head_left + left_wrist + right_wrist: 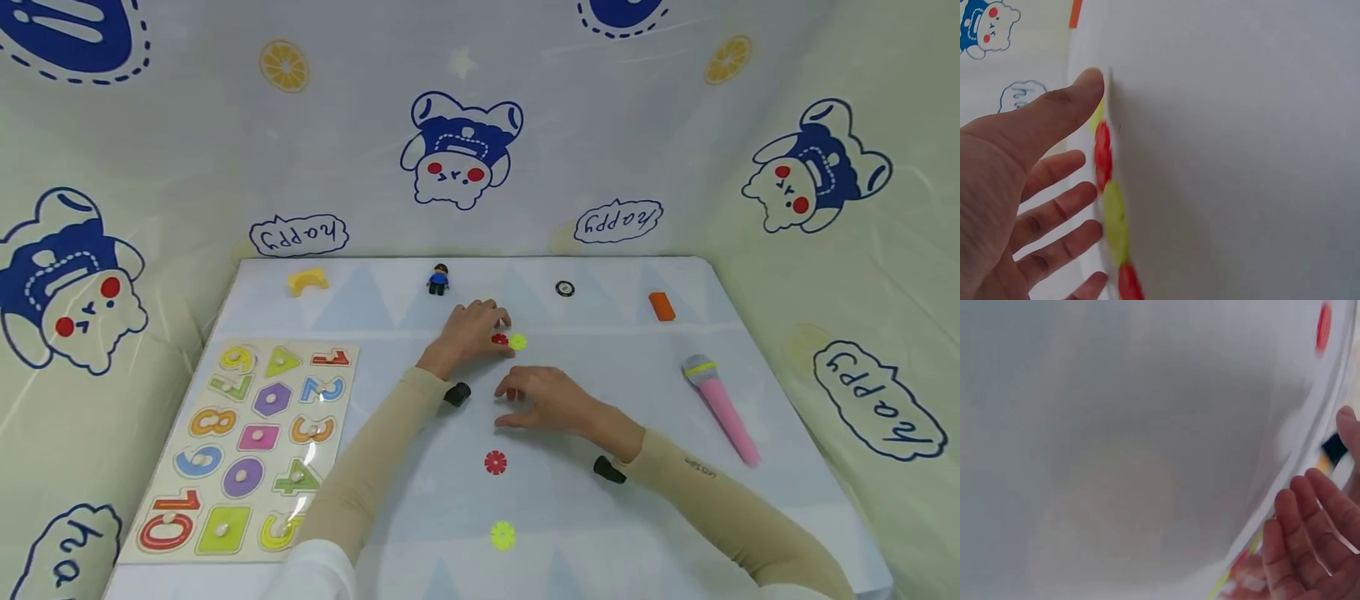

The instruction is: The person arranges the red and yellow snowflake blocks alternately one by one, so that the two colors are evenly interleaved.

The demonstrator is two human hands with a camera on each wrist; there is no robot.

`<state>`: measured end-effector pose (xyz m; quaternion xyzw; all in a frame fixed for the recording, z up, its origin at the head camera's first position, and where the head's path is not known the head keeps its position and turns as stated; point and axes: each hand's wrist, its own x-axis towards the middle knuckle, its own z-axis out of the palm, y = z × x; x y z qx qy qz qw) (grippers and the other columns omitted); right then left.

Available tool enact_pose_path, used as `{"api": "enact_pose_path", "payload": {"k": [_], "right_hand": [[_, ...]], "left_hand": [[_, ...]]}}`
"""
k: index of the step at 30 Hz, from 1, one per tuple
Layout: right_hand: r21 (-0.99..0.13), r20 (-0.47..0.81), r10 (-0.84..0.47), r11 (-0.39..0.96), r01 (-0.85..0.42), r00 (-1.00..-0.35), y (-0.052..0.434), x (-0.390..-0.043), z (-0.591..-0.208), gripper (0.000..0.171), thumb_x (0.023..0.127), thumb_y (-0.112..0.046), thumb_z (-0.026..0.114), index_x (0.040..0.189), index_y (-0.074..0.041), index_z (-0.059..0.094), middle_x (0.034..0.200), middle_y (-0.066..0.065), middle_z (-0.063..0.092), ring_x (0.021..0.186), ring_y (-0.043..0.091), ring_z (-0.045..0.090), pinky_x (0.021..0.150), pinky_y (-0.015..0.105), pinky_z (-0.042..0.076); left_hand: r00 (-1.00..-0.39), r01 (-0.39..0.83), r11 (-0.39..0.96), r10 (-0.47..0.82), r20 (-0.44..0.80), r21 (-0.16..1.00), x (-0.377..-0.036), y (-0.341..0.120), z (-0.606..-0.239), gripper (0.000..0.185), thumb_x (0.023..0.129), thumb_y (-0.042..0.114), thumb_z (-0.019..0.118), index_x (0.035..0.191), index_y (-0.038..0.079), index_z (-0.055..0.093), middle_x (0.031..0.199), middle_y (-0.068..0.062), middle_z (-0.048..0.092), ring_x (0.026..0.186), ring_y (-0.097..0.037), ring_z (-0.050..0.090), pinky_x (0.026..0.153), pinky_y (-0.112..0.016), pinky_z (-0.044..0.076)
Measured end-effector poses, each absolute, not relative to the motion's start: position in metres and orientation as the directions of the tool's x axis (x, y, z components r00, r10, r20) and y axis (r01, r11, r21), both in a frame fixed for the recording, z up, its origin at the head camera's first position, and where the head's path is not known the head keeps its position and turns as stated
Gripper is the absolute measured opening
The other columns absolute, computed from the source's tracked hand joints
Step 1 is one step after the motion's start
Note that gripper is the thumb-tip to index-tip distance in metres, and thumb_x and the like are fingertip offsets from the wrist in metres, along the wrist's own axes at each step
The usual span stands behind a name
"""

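Right of the number board (211, 492), a lime disc (502, 536) and a red disc (496, 462) lie separate, seemingly yet unpaired. Farther off, the right hand (558, 402), fingers relaxed, holds nothing; beyond, the left hand (468, 332), fingers loose, flanks a second red disc (499, 339) and second lime disc (518, 342), already side by side.

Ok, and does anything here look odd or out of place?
Just one thing: on the backdrop behind the table, the middle printed bear is upside down, feet above its head. Nothing I can see looks spilled or damaged.
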<state>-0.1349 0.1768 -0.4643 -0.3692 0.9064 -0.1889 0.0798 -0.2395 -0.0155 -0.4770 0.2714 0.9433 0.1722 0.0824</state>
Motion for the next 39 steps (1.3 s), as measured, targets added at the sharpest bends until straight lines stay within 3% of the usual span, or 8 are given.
{"api": "enact_pose_path", "payload": {"k": [8,16,25,34,39], "right_hand": [[-0.395,-0.07,-0.797,0.574,-0.717,-0.599,0.157,-0.094,-0.468,0.049,0.087,-0.049,0.092,0.121,-0.016,0.08,0.1,-0.007,0.068,0.088,0.003,0.061,0.081,0.019,0.054],[-0.327,0.036,-0.844,0.496,-0.805,-0.535,0.156,-0.08,-0.474,0.026,0.091,-0.035,0.091,0.107,-0.017,0.081,0.099,-0.006,0.07,0.084,0.0,0.058,0.079,0.012,0.05],[-0.389,0.004,-0.795,0.558,-0.733,-0.607,0.163,-0.073,-0.475,0.024,0.091,-0.03,0.091,0.108,-0.017,0.081,0.103,-0.006,0.07,0.091,0.003,0.066,0.086,0.02,0.057],[-0.417,-0.089,-0.777,0.597,-0.685,-0.623,0.158,-0.081,-0.47,0.023,0.09,-0.029,0.09,0.099,-0.017,0.072,0.092,-0.009,0.063,0.08,-0.001,0.05,0.076,0.016,0.049],[-0.377,-0.105,-0.786,0.598,-0.707,-0.609,0.155,-0.087,-0.472,0.025,0.087,-0.03,0.089,0.095,-0.019,0.067,0.087,-0.011,0.056,0.078,-0.002,0.048,0.075,0.016,0.046]], "left_hand": [[-0.837,0.497,0.786,0.547,-0.037,0.367,-0.239,-0.008,-0.479,0.046,0.095,0.048,0.085,0.129,0.018,0.077,0.121,-0.003,0.068,0.112,-0.024,0.061,0.104,-0.047,0.05],[-0.83,0.53,0.783,0.557,0.013,0.326,-0.239,-0.005,-0.487,0.039,0.095,0.05,0.083,0.123,0.022,0.081,0.111,-0.001,0.069,0.104,-0.022,0.062,0.094,-0.042,0.052],[-0.831,0.526,0.777,0.555,0.017,0.347,-0.238,-0.002,-0.484,0.037,0.095,0.048,0.084,0.122,0.021,0.083,0.111,-0.002,0.07,0.102,-0.023,0.063,0.093,-0.044,0.053],[-0.834,0.517,0.779,0.551,0.005,0.355,-0.238,0.001,-0.482,0.039,0.095,0.047,0.084,0.123,0.02,0.082,0.115,-0.003,0.07,0.108,-0.024,0.064,0.098,-0.044,0.054],[-0.837,0.51,0.782,0.547,-0.003,0.36,-0.238,0.001,-0.48,0.038,0.095,0.047,0.085,0.123,0.02,0.082,0.115,-0.003,0.07,0.108,-0.023,0.065,0.098,-0.044,0.054]]}}
